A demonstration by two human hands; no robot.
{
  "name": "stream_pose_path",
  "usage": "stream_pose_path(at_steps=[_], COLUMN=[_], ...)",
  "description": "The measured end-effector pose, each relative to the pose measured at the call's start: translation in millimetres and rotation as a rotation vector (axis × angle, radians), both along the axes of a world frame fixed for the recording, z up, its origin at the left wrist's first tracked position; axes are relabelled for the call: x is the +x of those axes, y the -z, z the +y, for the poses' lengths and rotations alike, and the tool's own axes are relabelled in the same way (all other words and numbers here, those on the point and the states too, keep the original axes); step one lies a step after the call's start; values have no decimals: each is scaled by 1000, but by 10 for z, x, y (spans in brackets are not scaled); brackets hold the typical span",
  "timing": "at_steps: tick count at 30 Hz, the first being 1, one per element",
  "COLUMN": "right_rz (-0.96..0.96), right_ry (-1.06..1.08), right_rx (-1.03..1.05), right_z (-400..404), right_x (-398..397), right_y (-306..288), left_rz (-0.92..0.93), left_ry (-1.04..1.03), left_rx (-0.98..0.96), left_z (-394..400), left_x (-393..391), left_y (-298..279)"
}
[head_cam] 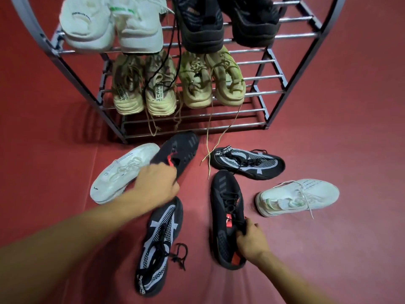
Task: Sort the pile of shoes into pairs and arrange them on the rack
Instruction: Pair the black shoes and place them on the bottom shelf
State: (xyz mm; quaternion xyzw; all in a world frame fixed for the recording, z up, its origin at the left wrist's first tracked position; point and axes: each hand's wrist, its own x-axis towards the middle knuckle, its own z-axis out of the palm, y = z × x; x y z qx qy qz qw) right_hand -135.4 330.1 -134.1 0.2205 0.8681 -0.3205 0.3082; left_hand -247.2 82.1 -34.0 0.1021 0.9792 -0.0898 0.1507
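- A metal shoe rack point(291, 62) is seen at the far side of a red floor point(328, 139).
- On the top shelf, a white pair point(111, 25) is placed at the left and a black pair point(223, 20) at the right, heels toward the camera.
- On the shelf below, a beige pair point(143, 86) is set beside a yellow-green pair point(211, 79); their laces are left hanging down, one as far as the floor.
- Six loose shoes are spread on the floor in front of the rack.
- The left hand point(156, 182) is closed on the collar of a black shoe with red lining point(182, 150), which is overlapped onto a white shoe point(118, 174) at its left.
- The right hand point(252, 241) is clamped on the opening of the matching black shoe point(228, 216), which lies flat on the floor with its toe toward the rack.
- A black-and-grey patterned shoe point(158, 242) is laid between the two forearms, and its mate point(247, 162) is seen near the rack's front edge.
- A second white shoe point(298, 197), with green trim, is left at the right, apart from both hands.
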Motion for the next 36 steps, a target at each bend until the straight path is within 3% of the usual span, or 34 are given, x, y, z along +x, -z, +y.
stream_pose_path(at_steps=[7,16,19,21,23,25,27,31,36], right_rz=[104,167,159,115,70,46,33,54,117], right_ry=[119,76,136,189,223,226,183,119,245], right_rx=[-32,2,-6,-34,-74,-140,-169,-122,-190], right_z=[137,235,233,227,222,192,148,98,47], right_x=[231,316,336,383,438,489,534,586,584], right_y=[-120,-27,5,13,17,37,54,95,67], left_rz=[-230,-354,-173,50,206,135,-87,-250,-266], left_ry=[-114,-17,15,-144,-542,-1021,-1326,-1423,-1242], left_rx=[211,240,390,532,683,840,919,983,938], left_z=[682,996,814,745,767,840,897,908,887], left_x=[1181,1522,1641,1758,1859,1893,1895,1847,1817], left_y=[115,692,855,938,999,1024,1037,1064,1139])
